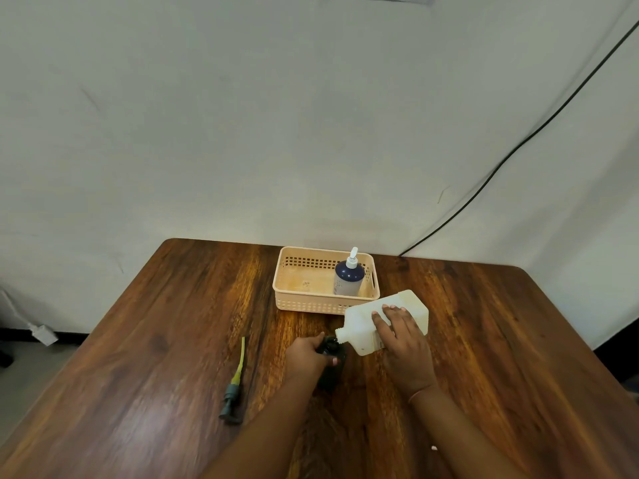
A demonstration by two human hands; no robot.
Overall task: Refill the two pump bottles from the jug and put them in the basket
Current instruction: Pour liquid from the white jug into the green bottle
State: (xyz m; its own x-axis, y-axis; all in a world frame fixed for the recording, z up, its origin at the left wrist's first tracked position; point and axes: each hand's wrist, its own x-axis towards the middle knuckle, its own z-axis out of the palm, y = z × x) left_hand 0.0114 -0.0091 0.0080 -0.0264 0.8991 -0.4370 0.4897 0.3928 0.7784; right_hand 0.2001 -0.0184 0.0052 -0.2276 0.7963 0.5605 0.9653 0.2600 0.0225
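My right hand point(404, 347) grips the white jug point(408, 305), tipped on its side with its spout touching the mouth of a black bottle point(333, 371). My left hand point(306, 356) holds that black bottle upright on the table; the bottle has no pump on it. Its dark pump head with a yellowish tube point(235, 385) lies on the table to the left. Behind, a peach plastic basket point(294, 295) holds a dark blue pump bottle point(349, 276) with a white pump, standing upright in its right half.
The wooden table point(501, 340) stands against a white wall. A black cable point(518, 146) runs down the wall to the table's back right edge. A white plug adapter point(43, 333) lies on the floor at the left.
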